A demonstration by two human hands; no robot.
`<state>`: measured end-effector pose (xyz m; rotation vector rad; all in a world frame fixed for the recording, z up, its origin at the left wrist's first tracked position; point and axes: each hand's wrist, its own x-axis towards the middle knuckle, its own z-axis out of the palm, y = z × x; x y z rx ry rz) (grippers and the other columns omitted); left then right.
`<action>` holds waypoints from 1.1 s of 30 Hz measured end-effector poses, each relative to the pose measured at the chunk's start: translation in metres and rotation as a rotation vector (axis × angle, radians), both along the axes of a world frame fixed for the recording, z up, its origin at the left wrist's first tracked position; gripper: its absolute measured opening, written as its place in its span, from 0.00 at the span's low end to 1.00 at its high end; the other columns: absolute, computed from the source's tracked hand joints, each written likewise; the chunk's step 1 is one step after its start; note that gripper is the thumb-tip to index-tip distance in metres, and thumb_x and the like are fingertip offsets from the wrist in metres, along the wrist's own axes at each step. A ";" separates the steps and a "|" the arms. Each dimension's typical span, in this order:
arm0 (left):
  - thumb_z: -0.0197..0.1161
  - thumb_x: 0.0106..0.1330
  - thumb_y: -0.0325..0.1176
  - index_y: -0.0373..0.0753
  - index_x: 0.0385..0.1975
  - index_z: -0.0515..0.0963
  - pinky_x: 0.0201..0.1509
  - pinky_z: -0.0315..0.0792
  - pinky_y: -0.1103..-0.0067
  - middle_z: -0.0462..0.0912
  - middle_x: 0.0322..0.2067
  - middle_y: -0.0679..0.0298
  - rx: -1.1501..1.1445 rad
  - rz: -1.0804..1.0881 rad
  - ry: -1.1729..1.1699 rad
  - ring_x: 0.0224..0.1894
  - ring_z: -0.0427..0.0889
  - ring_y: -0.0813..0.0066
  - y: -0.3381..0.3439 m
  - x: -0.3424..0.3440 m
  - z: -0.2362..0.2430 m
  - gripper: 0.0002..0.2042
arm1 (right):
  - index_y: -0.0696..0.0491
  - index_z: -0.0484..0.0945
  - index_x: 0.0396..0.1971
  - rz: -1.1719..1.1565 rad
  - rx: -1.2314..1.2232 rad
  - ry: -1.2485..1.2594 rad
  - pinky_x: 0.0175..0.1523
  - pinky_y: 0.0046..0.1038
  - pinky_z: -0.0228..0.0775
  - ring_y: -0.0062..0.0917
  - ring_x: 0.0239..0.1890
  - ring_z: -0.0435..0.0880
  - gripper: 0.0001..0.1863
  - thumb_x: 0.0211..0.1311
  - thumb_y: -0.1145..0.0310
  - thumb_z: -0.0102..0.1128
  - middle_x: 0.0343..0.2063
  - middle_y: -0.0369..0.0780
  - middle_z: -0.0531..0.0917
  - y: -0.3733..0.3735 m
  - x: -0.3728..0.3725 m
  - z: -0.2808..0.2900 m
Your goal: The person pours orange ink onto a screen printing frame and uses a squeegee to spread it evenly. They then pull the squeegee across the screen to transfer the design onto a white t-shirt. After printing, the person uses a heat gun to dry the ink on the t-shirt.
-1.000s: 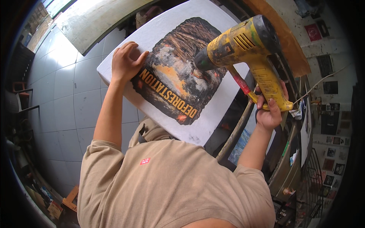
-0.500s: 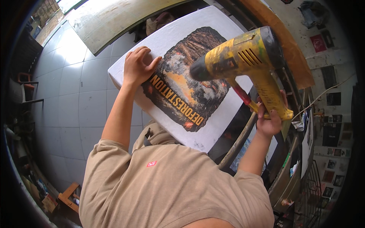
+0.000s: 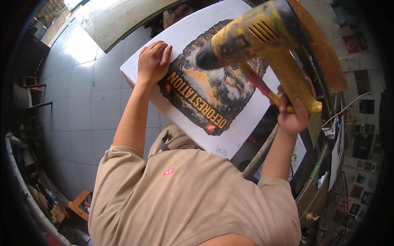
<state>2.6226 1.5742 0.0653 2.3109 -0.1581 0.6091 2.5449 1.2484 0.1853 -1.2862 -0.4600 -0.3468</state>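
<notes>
A yellow heat gun (image 3: 258, 39), stained with dark smears, is held by its handle in my right hand (image 3: 294, 115). Its black nozzle points left over a dark printed picture (image 3: 201, 88) with orange patches and large orange lettering, without visibly touching it. The print is on white cloth (image 3: 242, 135) that covers a flat board. On the cloth's left border, beside the print, rests my left hand (image 3: 154, 61). Its fingers are bent a little and lie on the cloth, with nothing seen in them.
A pale tabletop (image 3: 119, 20) is at the far left, above a grey tiled floor (image 3: 78, 110). An orange-brown panel (image 3: 322, 53) and a cord (image 3: 353, 104) are to my right. Low at the left is a small wooden frame (image 3: 80, 203); a chair (image 3: 30, 96) stands farther off.
The heat gun has risen and looks larger, its nozzle a little farther left over the print. My left hand's thumb is closer to its fingers. The whole view has shifted slightly.
</notes>
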 end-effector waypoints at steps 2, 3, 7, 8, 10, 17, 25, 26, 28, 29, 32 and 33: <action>0.51 0.64 0.37 0.34 0.36 0.78 0.52 0.66 0.70 0.80 0.42 0.56 -0.009 -0.002 -0.002 0.45 0.76 0.55 0.001 0.002 0.001 0.13 | 0.65 0.61 0.56 -0.118 -0.144 -0.068 0.21 0.22 0.68 0.28 0.18 0.74 0.29 0.50 0.76 0.50 0.38 0.59 0.76 0.009 0.008 0.000; 0.51 0.64 0.37 0.34 0.36 0.77 0.52 0.66 0.70 0.80 0.42 0.56 -0.014 -0.010 0.006 0.45 0.76 0.55 0.000 0.001 0.001 0.13 | 0.65 0.61 0.56 -0.101 -0.111 -0.047 0.21 0.22 0.68 0.28 0.18 0.74 0.29 0.50 0.76 0.50 0.37 0.59 0.77 0.008 0.006 0.001; 0.51 0.64 0.36 0.34 0.36 0.77 0.52 0.66 0.71 0.80 0.42 0.56 -0.038 -0.014 0.008 0.45 0.76 0.55 0.000 0.001 -0.001 0.12 | 0.64 0.61 0.56 0.029 0.016 0.012 0.21 0.24 0.68 0.24 0.15 0.72 0.29 0.51 0.74 0.50 0.35 0.59 0.77 0.005 0.005 0.004; 0.52 0.64 0.35 0.34 0.36 0.77 0.51 0.66 0.71 0.80 0.42 0.56 -0.038 -0.018 0.007 0.45 0.76 0.55 0.000 0.001 -0.001 0.12 | 0.63 0.61 0.56 0.042 0.033 0.030 0.21 0.24 0.68 0.24 0.15 0.71 0.29 0.51 0.74 0.49 0.35 0.59 0.77 0.005 0.004 0.004; 0.55 0.61 0.33 0.35 0.33 0.77 0.49 0.66 0.72 0.80 0.38 0.58 -0.030 -0.004 -0.086 0.41 0.77 0.59 0.000 0.004 -0.006 0.09 | 0.65 0.62 0.55 -0.018 0.039 0.072 0.21 0.22 0.68 0.26 0.18 0.75 0.29 0.50 0.74 0.52 0.35 0.57 0.78 0.015 0.002 0.009; 0.56 0.57 0.30 0.35 0.33 0.77 0.48 0.66 0.72 0.79 0.39 0.58 0.000 0.001 -0.125 0.42 0.77 0.59 -0.001 0.004 -0.009 0.08 | 0.68 0.63 0.53 -0.023 0.060 0.028 0.20 0.20 0.67 0.31 0.26 0.81 0.29 0.47 0.76 0.56 0.39 0.52 0.78 0.018 0.002 0.009; 0.54 0.57 0.30 0.34 0.33 0.77 0.50 0.64 0.71 0.79 0.40 0.57 0.022 -0.046 -0.050 0.44 0.76 0.59 0.002 0.007 -0.010 0.09 | 0.67 0.62 0.54 -0.187 -0.193 0.058 0.19 0.17 0.66 0.22 0.21 0.77 0.30 0.48 0.75 0.58 0.39 0.49 0.78 0.035 -0.001 0.015; 0.54 0.57 0.30 0.34 0.33 0.77 0.50 0.64 0.71 0.79 0.40 0.57 0.020 -0.057 -0.040 0.44 0.76 0.59 0.002 0.007 -0.010 0.09 | 0.68 0.63 0.53 -0.151 -0.123 0.043 0.20 0.17 0.66 0.21 0.21 0.77 0.30 0.48 0.75 0.60 0.39 0.49 0.78 0.033 -0.002 0.014; 0.54 0.57 0.30 0.34 0.33 0.76 0.50 0.64 0.71 0.79 0.40 0.57 0.016 -0.066 -0.032 0.44 0.76 0.59 0.001 0.006 -0.007 0.08 | 0.68 0.66 0.50 -0.087 0.060 0.063 0.21 0.17 0.68 0.19 0.20 0.76 0.28 0.47 0.76 0.62 0.35 0.48 0.80 0.033 0.000 0.015; 0.54 0.57 0.30 0.34 0.33 0.76 0.51 0.64 0.71 0.79 0.40 0.58 0.014 -0.063 -0.034 0.44 0.76 0.59 0.000 0.005 -0.005 0.08 | 0.69 0.67 0.49 -0.052 0.149 0.076 0.22 0.17 0.68 0.18 0.19 0.76 0.27 0.47 0.77 0.63 0.33 0.47 0.80 0.034 0.000 0.016; 0.55 0.57 0.30 0.35 0.32 0.76 0.51 0.64 0.71 0.79 0.39 0.59 0.000 -0.057 -0.030 0.43 0.76 0.59 -0.001 0.004 -0.005 0.07 | 0.68 0.67 0.49 -0.206 0.041 0.072 0.21 0.18 0.68 0.18 0.18 0.75 0.27 0.47 0.77 0.62 0.33 0.47 0.80 0.041 0.006 0.022; 0.55 0.57 0.30 0.35 0.32 0.76 0.51 0.64 0.71 0.79 0.39 0.59 -0.005 -0.063 -0.026 0.43 0.76 0.59 -0.002 0.004 -0.006 0.07 | 0.68 0.67 0.49 -0.255 -0.003 0.043 0.21 0.18 0.68 0.18 0.18 0.75 0.27 0.48 0.76 0.62 0.32 0.47 0.80 0.040 0.008 0.020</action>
